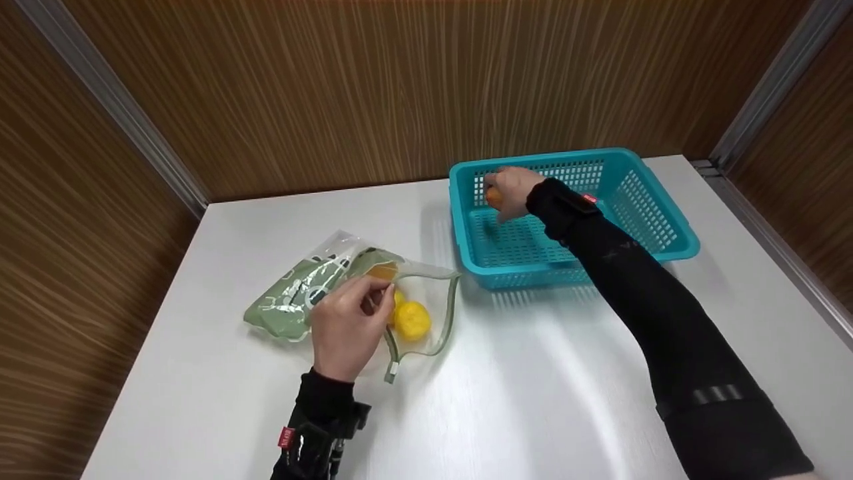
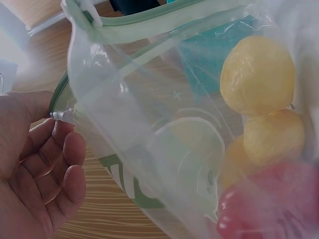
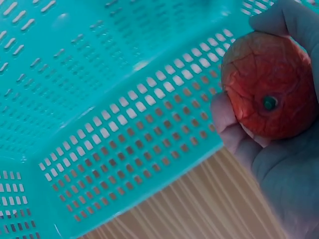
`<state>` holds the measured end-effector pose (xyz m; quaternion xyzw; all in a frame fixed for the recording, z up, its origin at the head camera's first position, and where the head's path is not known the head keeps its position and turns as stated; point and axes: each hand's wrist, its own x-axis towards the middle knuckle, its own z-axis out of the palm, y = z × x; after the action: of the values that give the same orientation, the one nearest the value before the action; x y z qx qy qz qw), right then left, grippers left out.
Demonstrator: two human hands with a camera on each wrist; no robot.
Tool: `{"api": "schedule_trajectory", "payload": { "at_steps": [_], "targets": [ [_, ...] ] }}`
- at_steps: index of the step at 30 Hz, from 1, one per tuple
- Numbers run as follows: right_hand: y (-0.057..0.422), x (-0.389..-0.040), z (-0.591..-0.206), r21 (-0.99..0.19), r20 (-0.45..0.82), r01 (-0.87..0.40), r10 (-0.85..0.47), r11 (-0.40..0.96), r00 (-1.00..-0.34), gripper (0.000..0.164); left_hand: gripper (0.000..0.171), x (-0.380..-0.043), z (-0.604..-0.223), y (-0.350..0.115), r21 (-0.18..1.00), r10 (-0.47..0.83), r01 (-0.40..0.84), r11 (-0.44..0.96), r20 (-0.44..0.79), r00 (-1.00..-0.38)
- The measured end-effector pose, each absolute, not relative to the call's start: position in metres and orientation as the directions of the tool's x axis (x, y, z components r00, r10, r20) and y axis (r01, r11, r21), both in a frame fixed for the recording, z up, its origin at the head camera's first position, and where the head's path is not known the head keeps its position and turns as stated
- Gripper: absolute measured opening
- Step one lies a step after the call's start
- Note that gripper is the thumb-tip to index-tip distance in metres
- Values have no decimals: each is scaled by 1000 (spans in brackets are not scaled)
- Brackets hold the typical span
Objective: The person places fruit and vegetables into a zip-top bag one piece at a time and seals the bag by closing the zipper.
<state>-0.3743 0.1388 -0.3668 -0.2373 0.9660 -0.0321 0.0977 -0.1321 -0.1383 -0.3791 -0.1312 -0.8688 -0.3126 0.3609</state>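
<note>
My left hand [image 1: 348, 327] pinches the zip edge of a clear and green zip bag [image 1: 285, 308] lying on its side, thumb against fingertips. Yellow round fruits [image 1: 412, 321] show through its clear film by the mouth. Lower in the left wrist view, a glossy red thing [image 2: 274, 204] lies against them, its kind unclear. Over the left part of a turquoise plastic basket [image 1: 490, 272], my right hand [image 1: 514, 190] holds an orange [image 3: 264, 84] with a green stem mark, fingers and thumb curled around it.
A white table [image 1: 480, 407] bears the bag at left and the basket at back right. A wood-grain panel [image 1: 333, 100] rises behind the table, with further panels at both sides.
</note>
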Motion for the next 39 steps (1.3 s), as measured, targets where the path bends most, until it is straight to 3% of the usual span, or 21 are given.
{"api": "schedule_trajectory", "payload": {
  "at_steps": [7,16,29,39],
  "targets": [
    [148,-351,-341,-204,0,-504,-515,839,-857,58,5,-137,-381,-140,447,7,451,773,703,-711],
    [136,-290,-314,-407,199,-516,-479,754,-855,52,4,-143,-382,-147,450,5,448,772,702,-712],
    [90,-216,-329,-429,369,-679,-570,596,-734,45,5,-147,-382,-159,461,-23,424,780,698,-715],
    [67,-189,-357,-524,418,-698,-566,488,-710,42,4,-145,-381,-165,447,-27,409,796,701,-713]
  ]
}}
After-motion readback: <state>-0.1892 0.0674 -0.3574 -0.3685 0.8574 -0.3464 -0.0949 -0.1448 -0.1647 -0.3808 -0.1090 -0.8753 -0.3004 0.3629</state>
